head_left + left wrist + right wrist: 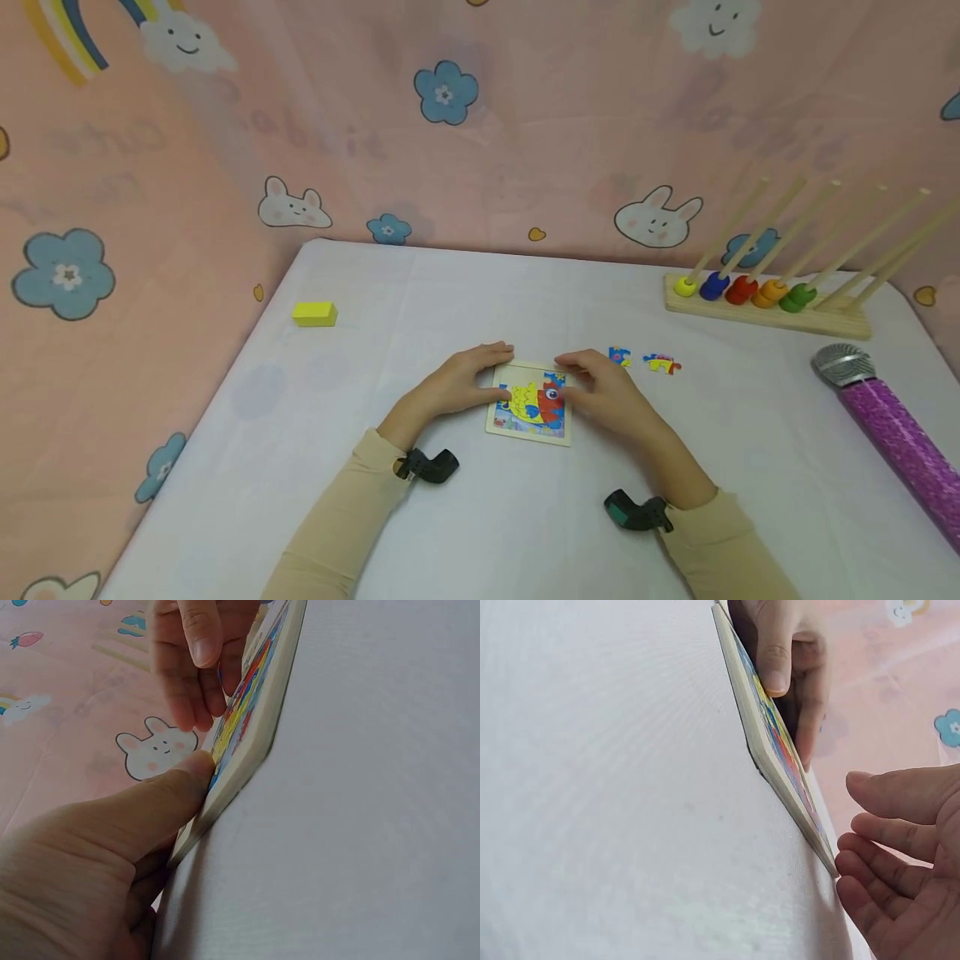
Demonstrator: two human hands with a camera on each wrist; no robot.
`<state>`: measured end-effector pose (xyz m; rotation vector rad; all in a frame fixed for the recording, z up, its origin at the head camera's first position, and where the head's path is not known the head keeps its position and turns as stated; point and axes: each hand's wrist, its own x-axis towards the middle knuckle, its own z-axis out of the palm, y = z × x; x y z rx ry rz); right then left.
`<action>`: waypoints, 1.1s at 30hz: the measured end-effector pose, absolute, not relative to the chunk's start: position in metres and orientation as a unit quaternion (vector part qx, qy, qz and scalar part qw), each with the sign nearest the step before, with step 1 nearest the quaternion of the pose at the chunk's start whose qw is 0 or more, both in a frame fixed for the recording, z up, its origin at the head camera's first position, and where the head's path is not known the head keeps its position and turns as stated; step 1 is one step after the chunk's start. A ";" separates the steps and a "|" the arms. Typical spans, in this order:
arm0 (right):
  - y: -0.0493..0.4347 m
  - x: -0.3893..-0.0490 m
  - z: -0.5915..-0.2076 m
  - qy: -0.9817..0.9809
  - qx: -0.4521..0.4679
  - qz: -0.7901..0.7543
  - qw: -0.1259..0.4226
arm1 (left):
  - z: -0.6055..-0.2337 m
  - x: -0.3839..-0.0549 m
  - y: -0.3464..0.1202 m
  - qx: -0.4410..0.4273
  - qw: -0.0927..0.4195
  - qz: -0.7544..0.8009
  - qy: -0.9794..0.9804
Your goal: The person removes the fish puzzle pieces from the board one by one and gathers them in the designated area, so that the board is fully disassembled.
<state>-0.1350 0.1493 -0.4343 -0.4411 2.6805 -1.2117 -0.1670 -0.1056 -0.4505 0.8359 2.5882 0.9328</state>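
A small wooden jigsaw puzzle board (528, 437) with a yellow and red fish picture lies flat on the white table. My left hand (468, 379) holds it at the left side, the thumb (196, 769) on its face and the fingers along the far left corner. At the right edge, my right hand (611, 396) is loosely bent with thumb and fingers apart and nothing between them; its fingertips (847, 862) come right at the board's rim. Two loose puzzle pieces lie beyond the right hand, one mostly blue (619, 356) and one yellow and red (662, 364).
A yellow block (315, 314) sits at the far left of the table. At the back right stands a wooden bead rack (765, 317) with upright rods and coloured beads. A microphone (892, 433) with a glittery purple handle lies along the right side. A pink printed cloth (525, 150) hangs behind.
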 end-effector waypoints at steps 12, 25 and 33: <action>0.142 -0.130 -0.442 0.909 -0.179 -0.372 0.051 | -0.453 -0.168 -0.105 0.295 0.124 0.320 0.892; 0.142 -0.131 -0.444 0.916 -0.200 -0.345 0.048 | -0.451 -0.168 -0.106 0.290 0.128 0.314 0.895; 0.141 -0.131 -0.446 0.906 -0.182 -0.378 0.053 | -0.451 -0.168 -0.106 0.289 0.132 0.317 0.894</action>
